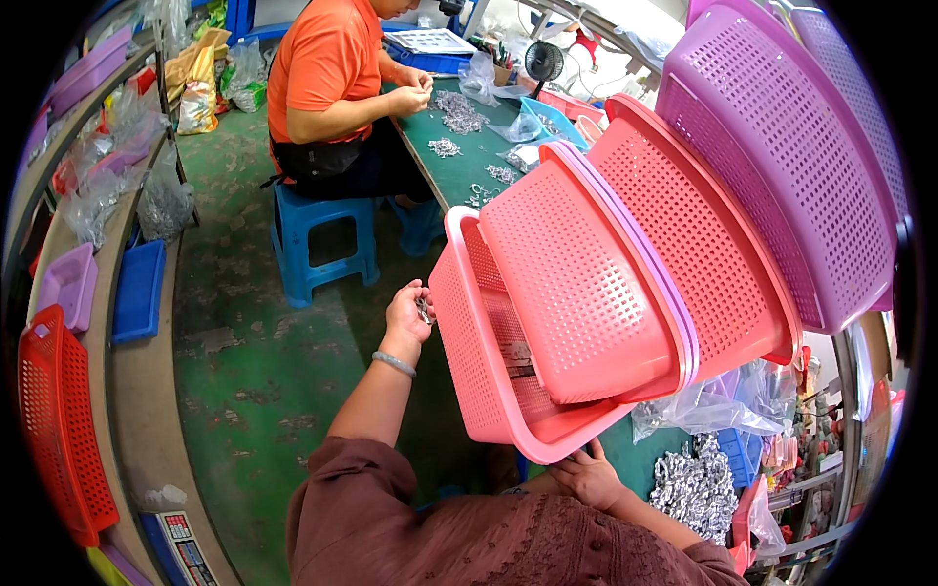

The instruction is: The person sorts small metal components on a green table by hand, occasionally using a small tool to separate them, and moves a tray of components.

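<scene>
My left hand (410,314) is raised beside the left wall of a pink perforated basket (474,332). Its fingers curl around small silvery metal pieces (423,310). Below the basket's near corner is my right hand (589,479), its fingers partly spread and reaching up to the rim; the fingertips are partly hidden. Nested askew in the basket is an upturned pink basket (576,293) with a lilac rim behind it. A darker pink basket (684,215) and a purple basket (782,156) lean further right.
A pile of silvery metal parts (696,488) lies on the green table (640,454) by my right forearm, near plastic bags (713,405). Across the table a person in orange (327,73) sits on a blue stool (322,239), handling something small. Shelves (142,391) with trays line the left.
</scene>
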Demonstrator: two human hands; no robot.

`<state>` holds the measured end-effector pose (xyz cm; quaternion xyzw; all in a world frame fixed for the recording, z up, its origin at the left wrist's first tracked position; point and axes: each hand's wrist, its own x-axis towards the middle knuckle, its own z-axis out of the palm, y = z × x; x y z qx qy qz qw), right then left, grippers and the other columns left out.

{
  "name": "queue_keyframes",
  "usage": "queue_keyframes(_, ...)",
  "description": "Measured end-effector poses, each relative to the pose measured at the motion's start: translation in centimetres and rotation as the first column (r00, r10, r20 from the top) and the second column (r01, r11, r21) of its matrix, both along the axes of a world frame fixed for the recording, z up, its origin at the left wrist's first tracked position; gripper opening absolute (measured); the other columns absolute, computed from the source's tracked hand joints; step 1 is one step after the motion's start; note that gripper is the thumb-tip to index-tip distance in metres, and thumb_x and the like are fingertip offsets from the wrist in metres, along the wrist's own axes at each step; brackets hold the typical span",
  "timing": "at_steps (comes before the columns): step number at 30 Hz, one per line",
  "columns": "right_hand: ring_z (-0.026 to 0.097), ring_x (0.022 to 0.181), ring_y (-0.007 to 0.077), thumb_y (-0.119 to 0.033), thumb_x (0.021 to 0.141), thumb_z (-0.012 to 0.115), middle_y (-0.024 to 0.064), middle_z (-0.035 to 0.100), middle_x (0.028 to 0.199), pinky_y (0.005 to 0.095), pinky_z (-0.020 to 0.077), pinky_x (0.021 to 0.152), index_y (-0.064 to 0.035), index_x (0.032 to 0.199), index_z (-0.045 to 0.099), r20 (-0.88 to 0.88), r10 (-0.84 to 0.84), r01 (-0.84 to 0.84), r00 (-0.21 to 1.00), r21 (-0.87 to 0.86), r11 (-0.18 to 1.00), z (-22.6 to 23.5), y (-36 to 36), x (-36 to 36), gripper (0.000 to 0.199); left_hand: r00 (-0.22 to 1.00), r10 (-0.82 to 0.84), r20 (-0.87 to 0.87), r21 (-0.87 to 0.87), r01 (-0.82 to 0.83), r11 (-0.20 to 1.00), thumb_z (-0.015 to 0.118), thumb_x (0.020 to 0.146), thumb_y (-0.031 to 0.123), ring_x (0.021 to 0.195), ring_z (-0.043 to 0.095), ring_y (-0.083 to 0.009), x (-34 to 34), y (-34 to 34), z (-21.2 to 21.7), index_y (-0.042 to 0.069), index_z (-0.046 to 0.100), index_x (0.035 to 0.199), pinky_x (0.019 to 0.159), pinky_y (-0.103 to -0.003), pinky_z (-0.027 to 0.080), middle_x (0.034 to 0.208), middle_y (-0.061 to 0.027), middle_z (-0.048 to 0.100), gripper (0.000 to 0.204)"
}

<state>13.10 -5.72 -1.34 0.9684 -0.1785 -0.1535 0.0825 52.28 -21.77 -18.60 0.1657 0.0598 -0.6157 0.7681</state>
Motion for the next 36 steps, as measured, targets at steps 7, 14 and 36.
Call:
queue_keyframes(7,0.035,0.121,0.0181,-0.028,0.077,0.052,-0.0034,0.055,0.109,0.0557,0.0195,0.1,-0.0168,0.098,0.061,0.023,-0.013,0.012,1.0,0.009,1.0,-0.1,0.09,-0.09,0.025,1.0,-0.012,0.011,0.004,0.012,1.0,0.048,0.074,0.003,0.053,0.05,-0.0146,-0.09,0.08,-0.07,0.011,0.05,0.098,0.042,-0.027,0.038,0.071,-0.0027,0.054,0.025)
queue_keyframes(14,0.035,0.12,0.018,-0.027,0.077,0.052,-0.0036,0.055,0.109,0.0556,0.0191,0.1,-0.017,0.098,0.061,0.018,-0.012,0.012,1.0,0.001,1.0,-0.15,0.06,-0.04,0.025,1.0,-0.003,0.016,0.009,0.003,1.0,0.048,0.075,0.003,0.053,0.05,-0.0148,-0.2,0.3,0.09,0.011,0.05,0.097,0.042,-0.027,0.039,0.071,-0.0027,0.054,0.024)
queue_keyframes(36,0.034,0.121,0.0181,-0.027,0.077,0.052,-0.0034,0.055,0.109,0.0555,0.019,0.1,-0.0167,0.098,0.061,0.022,-0.012,0.012,1.0,0.01,1.0,-0.1,0.05,-0.03,0.025,0.999,0.028,0.036,-0.018,-0.027,0.999,0.049,0.074,0.002,0.055,0.051,-0.0141,-0.11,0.42,0.35,0.01,0.05,0.097,0.042,-0.026,0.039,0.071,-0.0031,0.054,0.024)
